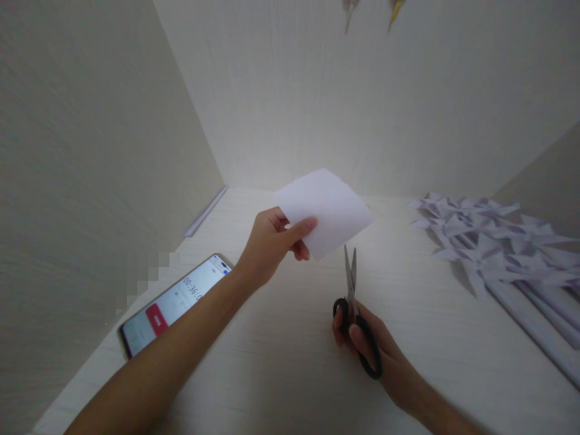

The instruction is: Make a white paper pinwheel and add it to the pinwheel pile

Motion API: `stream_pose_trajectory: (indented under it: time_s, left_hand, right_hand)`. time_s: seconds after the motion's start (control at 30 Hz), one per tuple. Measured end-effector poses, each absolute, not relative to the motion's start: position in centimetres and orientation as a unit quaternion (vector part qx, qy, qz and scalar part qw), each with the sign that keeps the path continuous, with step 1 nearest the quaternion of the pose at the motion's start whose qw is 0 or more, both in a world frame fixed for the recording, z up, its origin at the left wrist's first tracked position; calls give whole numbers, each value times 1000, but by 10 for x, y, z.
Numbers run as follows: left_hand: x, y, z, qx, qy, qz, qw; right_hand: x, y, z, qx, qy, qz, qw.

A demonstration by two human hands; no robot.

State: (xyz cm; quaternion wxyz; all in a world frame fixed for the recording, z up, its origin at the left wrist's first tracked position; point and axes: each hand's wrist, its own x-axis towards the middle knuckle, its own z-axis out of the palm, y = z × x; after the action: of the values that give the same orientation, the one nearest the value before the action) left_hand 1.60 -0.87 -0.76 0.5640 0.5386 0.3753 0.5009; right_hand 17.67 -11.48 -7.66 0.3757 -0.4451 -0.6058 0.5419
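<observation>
A white square of paper [333,205] is pinched by my left hand [276,238], the thumb on its face and the fingers behind. It is held up with one corner pointing away and another to the right. Black-handled scissors [351,290] are in my right hand [369,338], their blades parted slightly and pointing up toward the sheet. The blade tips appear just below the paper's lower right edge; whether they touch it I cannot tell, though a gap shows.
A phone [181,302] with a running timer lies at left, partly behind my left forearm. Several paper pinwheels [484,248] on rolled sticks are piled at right. A thin paper roll [206,212] lies along the left wall. Pale panels [317,103] enclose the white tabletop [272,362].
</observation>
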Motion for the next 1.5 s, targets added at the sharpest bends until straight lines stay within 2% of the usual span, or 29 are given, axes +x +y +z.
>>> stream_pose_trajectory:
  time_s: [0.73,1.5]
  left_hand:
    - [33,-28,-15,499,389,457,625]
    - [34,-28,-12,499,400,451,622]
  right_hand:
    - [174,-114,-73,-472,-614,513,371]
    - [173,-114,-70,-480,-618,500,371]
